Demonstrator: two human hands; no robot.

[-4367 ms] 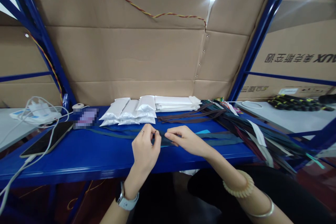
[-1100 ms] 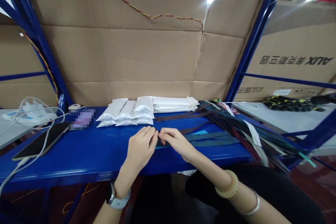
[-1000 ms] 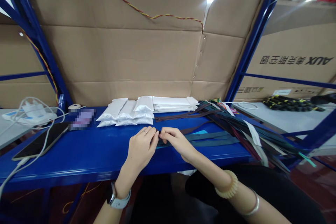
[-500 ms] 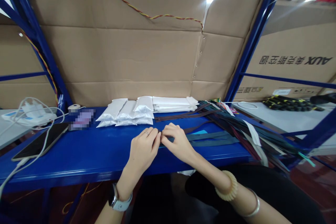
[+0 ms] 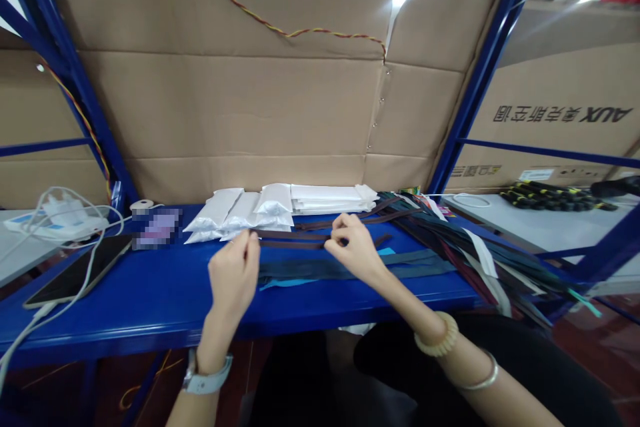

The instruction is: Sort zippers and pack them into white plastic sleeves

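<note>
A dark brown strip [image 5: 293,240] is stretched sideways between my two hands, above the blue shelf. My left hand [image 5: 234,270] is closed on its left end, near the white packets [image 5: 220,212]. My right hand [image 5: 353,247] pinches it farther right, and a short end sticks out beyond the fingers. Beneath and in front of the brown strip, dark grey-green strips [image 5: 295,269] lie flat, with a bright blue piece [image 5: 285,283] partly showing under them.
A large bundle of dark strips [image 5: 450,240] lies at the right of the blue shelf [image 5: 150,300]. On the left are a phone [image 5: 80,270], white cables, a power strip [image 5: 60,220] and a small white roll [image 5: 142,207]. Cardboard [image 5: 240,107] stands behind.
My hands, which were together, have moved apart, the left one going left and the right one slightly right and up. The brown strip now shows stretched between them.
</note>
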